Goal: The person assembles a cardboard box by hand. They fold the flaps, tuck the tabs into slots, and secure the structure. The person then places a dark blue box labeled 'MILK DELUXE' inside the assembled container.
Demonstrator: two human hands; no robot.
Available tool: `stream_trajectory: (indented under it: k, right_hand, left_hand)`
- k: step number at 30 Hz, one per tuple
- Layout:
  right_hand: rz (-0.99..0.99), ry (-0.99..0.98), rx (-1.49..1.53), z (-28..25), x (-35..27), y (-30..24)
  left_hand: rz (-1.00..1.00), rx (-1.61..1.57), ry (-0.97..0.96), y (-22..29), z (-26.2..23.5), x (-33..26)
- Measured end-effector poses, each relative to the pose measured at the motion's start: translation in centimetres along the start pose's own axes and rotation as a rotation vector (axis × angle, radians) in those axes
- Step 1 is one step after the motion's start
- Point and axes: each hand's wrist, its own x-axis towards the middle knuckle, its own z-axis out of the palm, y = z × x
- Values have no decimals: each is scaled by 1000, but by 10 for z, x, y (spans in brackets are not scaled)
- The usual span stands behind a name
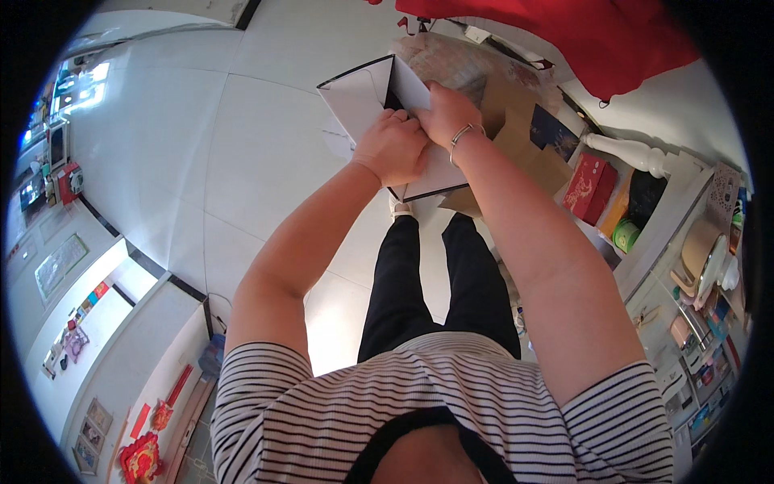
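A white box (355,103) with black edges is held out in front of me above the floor, tilted, with a dark gap between its white panels. My left hand (393,147) is closed at that gap, its fingers curled and their tips hidden against the box. Just right of it, my right hand (447,115) grips a white panel on the box's right side, thumb near the upper edge. A bracelet circles my right wrist. What lies inside the box cannot be made out.
Brown cardboard (524,153) and a clear plastic-wrapped bundle (443,68) lie beyond my right hand. A red box (590,188) sits beside a white shelf with a turned post (625,153). Red cloth (564,32) hangs at the upper right. Pale tiled floor (266,145) stretches left.
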Motion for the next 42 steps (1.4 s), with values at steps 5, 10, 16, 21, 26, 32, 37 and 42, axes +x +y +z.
stream_trajectory:
  k: [5, 10, 16, 21, 26, 32, 37, 42]
  right_hand:
    - [-2, -10, 3, -4, 2, -1]
    - [-8, -11, -7, -7, 0, -4]
    - [-20, 18, 8, -1, 1, 0]
    - [-12, 9, 33, -1, -1, -4]
    - [-4, 13, 37, 2, -1, -3]
    - [-4, 16, 35, 1, 0, -7]
    - [-31, 27, 37, 2, -2, -7]
    - [-17, 27, 50, 1, -3, -12]
  left_hand:
    - [19, 15, 0, 1, 0, 1]
    - [12, 3, -4, 2, -2, -1]
    - [-13, 17, 12, -1, 6, 1]
    - [29, -122, 92, -6, 3, -11]
    - [-239, -344, 361, -17, -1, -19]
    - [-903, -34, 316, -2, -14, 14]
    - [-1024, 17, 234, -2, -9, 26]
    - [-1008, 57, 235, -8, -12, 32]
